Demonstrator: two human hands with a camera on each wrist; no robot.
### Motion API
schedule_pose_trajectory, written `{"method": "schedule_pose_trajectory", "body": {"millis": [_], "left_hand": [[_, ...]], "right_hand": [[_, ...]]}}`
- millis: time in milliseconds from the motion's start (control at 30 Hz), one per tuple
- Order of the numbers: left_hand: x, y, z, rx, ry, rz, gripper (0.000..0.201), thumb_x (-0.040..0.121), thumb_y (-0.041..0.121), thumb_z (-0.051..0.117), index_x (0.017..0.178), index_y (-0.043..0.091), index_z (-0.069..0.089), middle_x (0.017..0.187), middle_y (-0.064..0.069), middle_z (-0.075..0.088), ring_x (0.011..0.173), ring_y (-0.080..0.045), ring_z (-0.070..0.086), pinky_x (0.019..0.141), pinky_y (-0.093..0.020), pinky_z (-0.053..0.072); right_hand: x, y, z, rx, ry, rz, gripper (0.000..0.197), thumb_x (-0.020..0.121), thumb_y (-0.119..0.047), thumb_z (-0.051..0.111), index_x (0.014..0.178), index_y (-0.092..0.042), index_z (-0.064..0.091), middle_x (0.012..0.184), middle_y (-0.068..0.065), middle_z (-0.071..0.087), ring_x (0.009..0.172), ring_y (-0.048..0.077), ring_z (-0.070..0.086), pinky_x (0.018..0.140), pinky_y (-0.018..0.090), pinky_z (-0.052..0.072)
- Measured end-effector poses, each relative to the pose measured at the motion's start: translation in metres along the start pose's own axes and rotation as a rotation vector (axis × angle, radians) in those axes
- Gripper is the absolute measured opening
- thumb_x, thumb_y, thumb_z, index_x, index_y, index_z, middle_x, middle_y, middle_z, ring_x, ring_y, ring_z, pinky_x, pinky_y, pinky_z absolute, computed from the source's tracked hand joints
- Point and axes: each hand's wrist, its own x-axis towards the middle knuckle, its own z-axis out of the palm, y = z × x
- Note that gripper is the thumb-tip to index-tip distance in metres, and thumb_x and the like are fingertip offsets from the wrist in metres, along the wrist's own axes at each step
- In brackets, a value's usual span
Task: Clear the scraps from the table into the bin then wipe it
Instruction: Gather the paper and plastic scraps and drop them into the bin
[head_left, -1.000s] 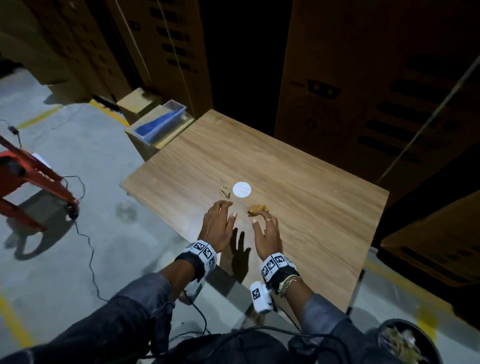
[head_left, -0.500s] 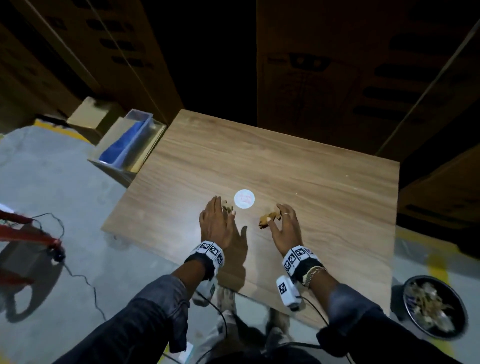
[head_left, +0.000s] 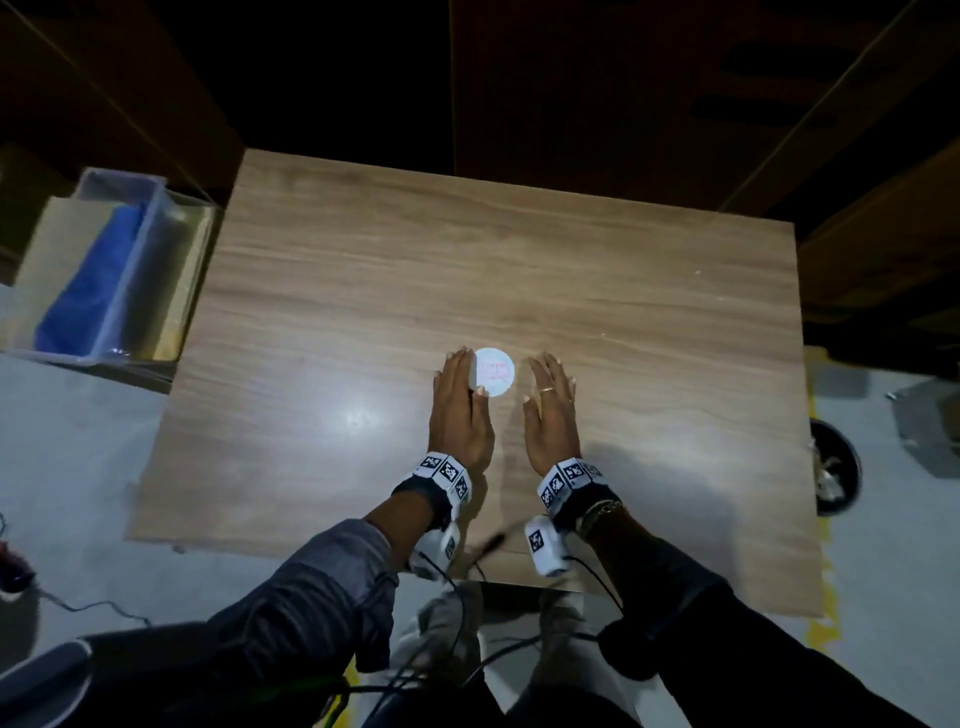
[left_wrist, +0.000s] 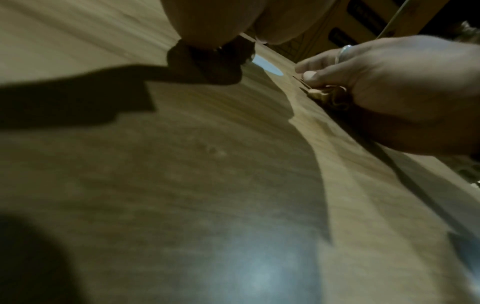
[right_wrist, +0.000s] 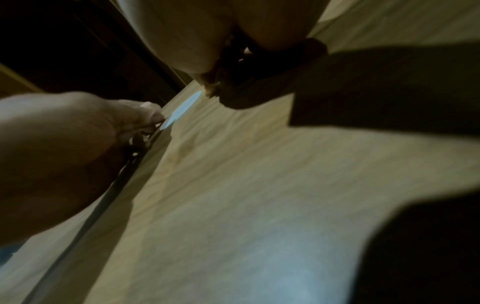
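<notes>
Head view: bin (head_left: 835, 467) holds scraps; L hand (head_left: 460, 410) flat on table (head_left: 363, 291), R hand (head_left: 550, 410) cups scraps (left_wrist: 322, 96).

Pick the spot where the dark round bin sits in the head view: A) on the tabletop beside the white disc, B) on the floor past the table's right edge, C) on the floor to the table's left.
B: the bin shows on the floor just beyond the table's right edge.
</notes>
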Motion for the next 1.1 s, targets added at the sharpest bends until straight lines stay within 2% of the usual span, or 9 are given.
{"method": "schedule_pose_trajectory", "body": {"millis": [100, 167, 267, 367, 500, 667, 833, 967, 1100], "left_hand": [[-0.002, -0.004, 0.007, -0.085, -0.047, 0.021, 0.05, 0.111, 0.022, 0.034, 0.16, 0.01, 0.035, 0.168, -0.004, 0.034, 0.159, -0.014, 0.021, 0.131, -0.04, 0.012], [-0.005, -0.005, 0.011, -0.11, -0.071, 0.017, 0.05, 0.111, 0.021, 0.033, 0.159, 0.011, 0.038, 0.166, -0.003, 0.037, 0.157, -0.013, 0.025, 0.129, -0.045, 0.018], [-0.006, 0.007, 0.013, -0.191, -0.098, -0.055, 0.049, 0.112, 0.024, 0.034, 0.159, 0.014, 0.039, 0.165, 0.0, 0.038, 0.154, -0.01, 0.029, 0.127, -0.048, 0.024], [-0.007, 0.019, 0.013, -0.3, -0.128, -0.12, 0.05, 0.113, 0.03, 0.031, 0.161, 0.019, 0.036, 0.166, 0.004, 0.037, 0.155, -0.01, 0.03, 0.128, -0.045, 0.025], [-0.009, 0.027, 0.014, -0.445, -0.183, -0.165, 0.053, 0.111, 0.035, 0.031, 0.162, 0.022, 0.033, 0.167, 0.01, 0.035, 0.153, -0.002, 0.03, 0.129, -0.039, 0.025], [-0.013, 0.034, 0.02, -0.54, -0.257, -0.11, 0.051, 0.114, 0.022, 0.026, 0.165, 0.019, 0.023, 0.171, 0.009, 0.024, 0.158, -0.006, 0.02, 0.131, -0.047, 0.016], [-0.017, 0.038, 0.023, -0.56, -0.274, -0.157, 0.05, 0.116, 0.015, 0.024, 0.166, 0.019, 0.021, 0.172, 0.012, 0.021, 0.158, -0.003, 0.017, 0.132, -0.044, 0.015], [-0.024, 0.045, 0.025, -0.603, -0.277, -0.189, 0.049, 0.116, 0.017, 0.024, 0.165, 0.016, 0.021, 0.172, 0.012, 0.022, 0.157, -0.002, 0.017, 0.132, -0.042, 0.015], [-0.03, 0.051, 0.024, -0.664, -0.277, -0.175, 0.053, 0.114, 0.029, 0.025, 0.165, 0.015, 0.021, 0.172, 0.009, 0.022, 0.158, -0.005, 0.017, 0.132, -0.044, 0.013]], "right_hand": [[0.001, -0.014, 0.008, 0.054, 0.01, -0.007, 0.067, 0.097, 0.012, 0.038, 0.159, -0.015, 0.04, 0.17, 0.002, 0.029, 0.161, 0.014, 0.019, 0.133, 0.048, 0.003], [0.0, -0.02, 0.014, 0.082, 0.017, 0.001, 0.068, 0.097, 0.013, 0.034, 0.159, -0.014, 0.042, 0.17, 0.004, 0.032, 0.16, 0.015, 0.023, 0.133, 0.047, 0.005], [-0.001, -0.03, 0.021, 0.164, 0.018, 0.068, 0.053, 0.108, -0.013, 0.027, 0.159, -0.016, 0.042, 0.168, 0.0, 0.036, 0.158, 0.01, 0.027, 0.133, 0.044, 0.008], [-0.002, -0.04, 0.027, 0.263, 0.044, 0.146, 0.051, 0.114, -0.033, 0.025, 0.158, -0.018, 0.045, 0.164, -0.005, 0.043, 0.155, 0.005, 0.032, 0.132, 0.048, 0.013], [-0.008, -0.05, 0.024, 0.387, 0.043, 0.205, 0.054, 0.114, -0.043, 0.022, 0.159, -0.025, 0.044, 0.165, -0.01, 0.042, 0.154, 0.003, 0.032, 0.131, 0.048, 0.018], [-0.013, -0.052, 0.016, 0.458, -0.043, 0.26, 0.062, 0.111, -0.059, 0.016, 0.165, -0.032, 0.03, 0.171, -0.019, 0.028, 0.158, -0.001, 0.021, 0.132, 0.046, 0.017], [-0.019, -0.057, 0.007, 0.53, -0.084, 0.284, 0.054, 0.114, -0.053, 0.019, 0.166, -0.037, 0.027, 0.171, -0.022, 0.025, 0.158, -0.001, 0.018, 0.132, 0.044, 0.015], [-0.031, -0.072, -0.003, 0.639, -0.028, 0.291, 0.05, 0.117, -0.046, 0.023, 0.164, -0.034, 0.033, 0.169, -0.021, 0.03, 0.157, 0.0, 0.023, 0.132, 0.041, 0.019], [-0.039, -0.079, -0.012, 0.527, -0.047, 0.293, 0.048, 0.117, -0.041, 0.016, 0.165, -0.042, 0.027, 0.169, -0.027, 0.025, 0.156, -0.007, 0.02, 0.131, 0.031, 0.017]]}}
